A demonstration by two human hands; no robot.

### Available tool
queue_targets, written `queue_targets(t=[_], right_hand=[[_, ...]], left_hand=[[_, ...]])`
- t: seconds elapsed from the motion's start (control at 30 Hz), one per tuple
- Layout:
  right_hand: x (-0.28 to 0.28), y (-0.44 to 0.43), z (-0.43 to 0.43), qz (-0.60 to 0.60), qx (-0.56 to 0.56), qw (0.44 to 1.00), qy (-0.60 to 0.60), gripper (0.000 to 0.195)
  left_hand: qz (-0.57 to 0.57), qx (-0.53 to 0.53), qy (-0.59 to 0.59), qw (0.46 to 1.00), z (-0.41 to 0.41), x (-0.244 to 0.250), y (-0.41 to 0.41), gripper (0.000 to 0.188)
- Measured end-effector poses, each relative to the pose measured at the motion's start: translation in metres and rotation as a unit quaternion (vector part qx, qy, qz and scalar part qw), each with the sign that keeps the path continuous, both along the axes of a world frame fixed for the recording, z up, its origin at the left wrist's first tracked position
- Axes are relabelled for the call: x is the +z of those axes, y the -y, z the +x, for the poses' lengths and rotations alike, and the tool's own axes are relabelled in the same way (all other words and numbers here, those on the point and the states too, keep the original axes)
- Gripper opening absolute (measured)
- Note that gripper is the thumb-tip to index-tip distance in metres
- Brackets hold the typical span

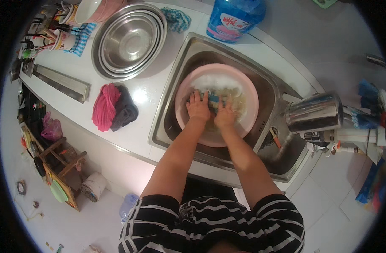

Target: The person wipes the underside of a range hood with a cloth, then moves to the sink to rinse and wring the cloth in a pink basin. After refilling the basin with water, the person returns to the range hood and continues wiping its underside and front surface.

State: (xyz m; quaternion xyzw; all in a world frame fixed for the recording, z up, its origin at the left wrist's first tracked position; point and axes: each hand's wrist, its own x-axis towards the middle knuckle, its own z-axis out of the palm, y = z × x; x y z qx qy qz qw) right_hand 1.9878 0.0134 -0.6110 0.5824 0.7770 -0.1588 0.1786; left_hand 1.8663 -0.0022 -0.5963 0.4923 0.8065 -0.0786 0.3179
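A round pink plastic basin (252,87) sits inside the stainless steel sink (173,76), with water and white suds (216,83) in it. Both of my hands reach into it. My left hand (198,108) lies palm down on the left side, fingers spread, and its fingertips meet the water. Just to the right, my right hand (225,115) points downward with fingers apart. Between the two hands shows a blue-green item (213,98), perhaps cloth, mostly under water. Pale yellowish pieces or bubbles float around it; what lies beneath is too murky to make out.
Nested steel bowls (129,41) stand on the counter at left, near a pink cloth (105,107) and a dark grey cloth (125,109). Behind the sink is a large blue detergent bottle (232,22). A metal cylinder (314,112) projects over the small right basin, where an orange-handled tool (275,138) lies.
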Motion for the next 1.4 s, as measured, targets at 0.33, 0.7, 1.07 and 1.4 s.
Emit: queue_targets(t=[0.33, 0.7, 1.07, 1.4], right_hand=[[0.047, 0.021, -0.009, 0.000, -0.054, 0.887, -0.459, 0.029], [0.065, 0.021, -0.010, 0.081, -0.105, 0.898, -0.419, 0.027], [0.046, -0.022, 0.066, -0.148, -0.218, 0.927, -0.266, 0.031], [0.083, 0.001, 0.023, -0.282, -0.304, 0.697, -0.585, 0.037]], left_hand=[[-0.026, 0.573, 0.701, 0.424, -0.023, 0.020, -0.008, 0.069], [-0.019, 0.557, 0.574, 0.601, 0.013, 0.017, 0.001, 0.046], [0.111, 0.352, 0.518, 0.772, -0.062, 0.042, 0.013, 0.037], [0.262, 0.155, 0.327, 0.895, -0.055, 0.057, 0.013, 0.040]])
